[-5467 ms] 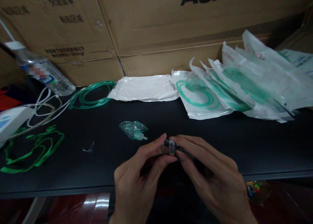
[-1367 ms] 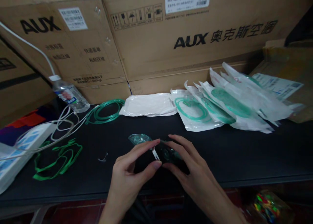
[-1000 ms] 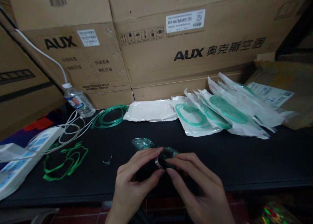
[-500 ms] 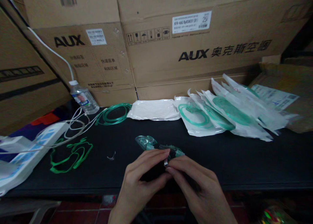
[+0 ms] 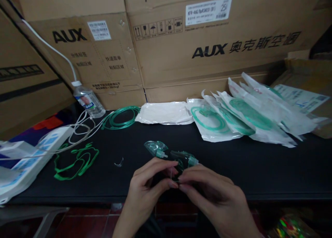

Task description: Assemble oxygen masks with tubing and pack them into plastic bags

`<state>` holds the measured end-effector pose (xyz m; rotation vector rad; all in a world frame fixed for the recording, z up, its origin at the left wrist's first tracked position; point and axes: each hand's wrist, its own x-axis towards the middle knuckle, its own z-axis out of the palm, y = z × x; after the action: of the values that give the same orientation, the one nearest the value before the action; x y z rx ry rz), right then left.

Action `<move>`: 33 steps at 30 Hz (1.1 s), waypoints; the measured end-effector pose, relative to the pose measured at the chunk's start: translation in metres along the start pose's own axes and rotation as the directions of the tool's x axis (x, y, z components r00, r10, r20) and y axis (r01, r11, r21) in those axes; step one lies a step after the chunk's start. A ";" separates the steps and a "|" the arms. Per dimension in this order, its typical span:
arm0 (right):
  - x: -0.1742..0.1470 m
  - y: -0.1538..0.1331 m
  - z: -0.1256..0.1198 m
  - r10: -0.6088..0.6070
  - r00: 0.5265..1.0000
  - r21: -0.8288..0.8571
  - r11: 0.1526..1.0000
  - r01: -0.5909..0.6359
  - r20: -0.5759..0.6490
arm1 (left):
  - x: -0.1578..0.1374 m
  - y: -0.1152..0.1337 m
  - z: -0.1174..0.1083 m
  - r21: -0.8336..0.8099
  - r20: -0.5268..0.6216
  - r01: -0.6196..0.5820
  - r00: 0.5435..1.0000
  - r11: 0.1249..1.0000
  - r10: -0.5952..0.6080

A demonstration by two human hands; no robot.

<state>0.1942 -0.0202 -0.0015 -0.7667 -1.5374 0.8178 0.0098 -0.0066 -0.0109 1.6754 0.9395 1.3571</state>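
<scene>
A small, thin bent metal strip [image 5: 171, 174] is between my two hands, above the front of the black table. My left hand [image 5: 147, 182] has it between curled fingers and thumb. At its lower end, my right hand [image 5: 212, 193] pinches it with thumb and forefinger; part of it is hidden by the fingers. Just beyond my fingers lie two clear green mask pieces: one mask [image 5: 156, 148] with its pale connector at the left, and another mask [image 5: 183, 157] partly behind my right hand.
Green straps [image 5: 76, 162], a small clear scrap [image 5: 118, 162] and a power strip [image 5: 43, 162] with white cables lie left. At the back are coiled green tubing [image 5: 120, 117], a bottle [image 5: 89, 101], a white packet [image 5: 164, 112], several bagged mask sets [image 5: 215, 122] and cardboard boxes [image 5: 166, 68].
The metal strip has turned and now shows as a thin line. My left thumb and forefinger have moved, and the view has shifted slightly.
</scene>
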 end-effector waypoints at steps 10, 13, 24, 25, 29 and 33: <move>0.000 0.002 0.001 0.241 0.969 0.301 0.921 -0.248 0.063 | -0.005 -0.004 -0.004 -0.070 0.044 -0.025 0.999 0.997 0.028; 0.001 0.003 0.001 0.166 0.985 0.270 0.947 -0.174 0.055 | -0.004 -0.005 -0.003 -0.057 0.056 -0.044 0.997 0.997 0.048; -0.001 0.015 -0.012 0.239 0.965 0.093 0.964 -0.249 0.106 | -0.002 0.002 0.002 0.004 0.061 -0.060 0.996 0.998 0.060; -0.001 0.018 -0.014 0.256 0.961 0.071 0.962 -0.264 0.102 | -0.003 0.003 0.003 0.017 0.041 -0.057 0.998 0.998 0.057; 0.001 0.027 -0.016 0.294 0.940 -0.046 0.956 -0.290 0.171 | -0.012 0.005 0.004 0.138 -0.041 -0.007 0.999 0.990 0.013; 0.003 0.026 -0.010 0.267 0.952 -0.068 0.963 -0.260 0.149 | -0.033 0.006 -0.020 0.308 -0.041 0.048 0.998 0.950 -0.037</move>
<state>0.2045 -0.0028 -0.0208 -0.9764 -1.6194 1.0629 -0.0152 -0.0362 -0.0167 1.8543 1.2541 1.2621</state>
